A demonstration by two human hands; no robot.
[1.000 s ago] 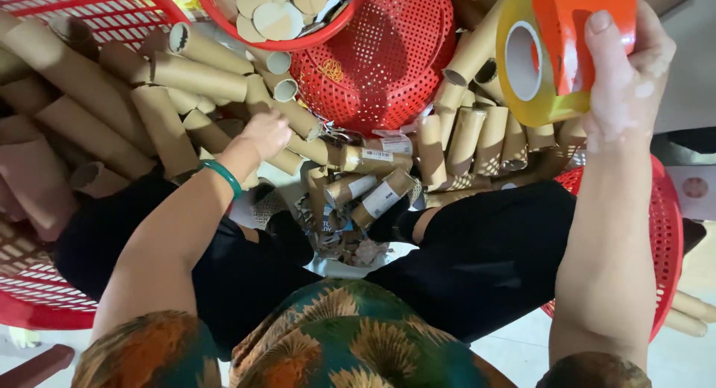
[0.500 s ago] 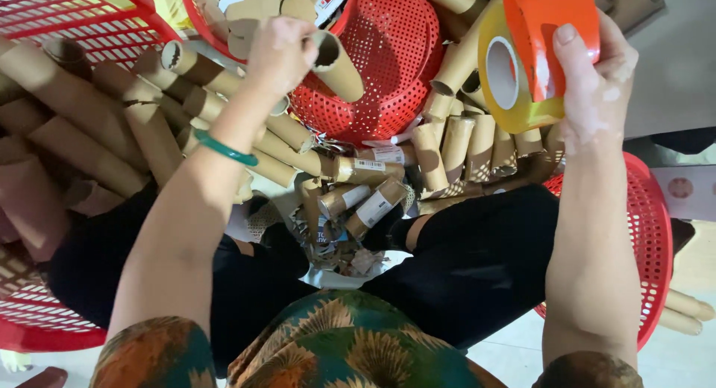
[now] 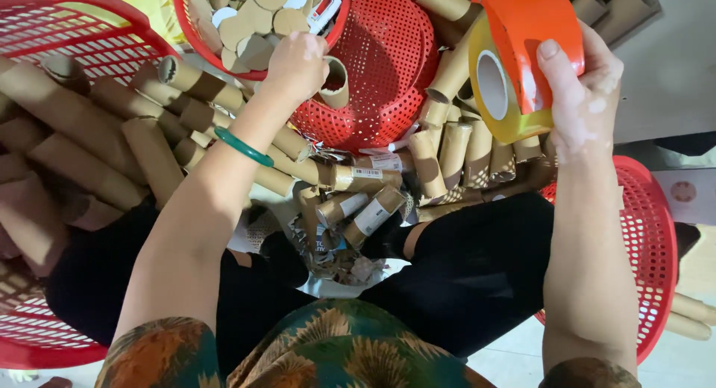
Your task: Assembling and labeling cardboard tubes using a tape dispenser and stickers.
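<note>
left hand: closed round a cardboard tube, open end up, long axis near upright
right hand: clasps tape dispenser, well right of tube, level with it

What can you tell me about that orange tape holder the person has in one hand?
The tape holder is a hand-held dispenser with a bright orange plastic shell that curves over a roll of yellowish tape. The roll's pale round core faces the camera. The right hand grips it from the side, thumb pressed on the orange shell, and holds it up in the air above a row of cardboard tubes. It is tilted and touches nothing but the hand. Its cutting edge cannot be made out.
</note>
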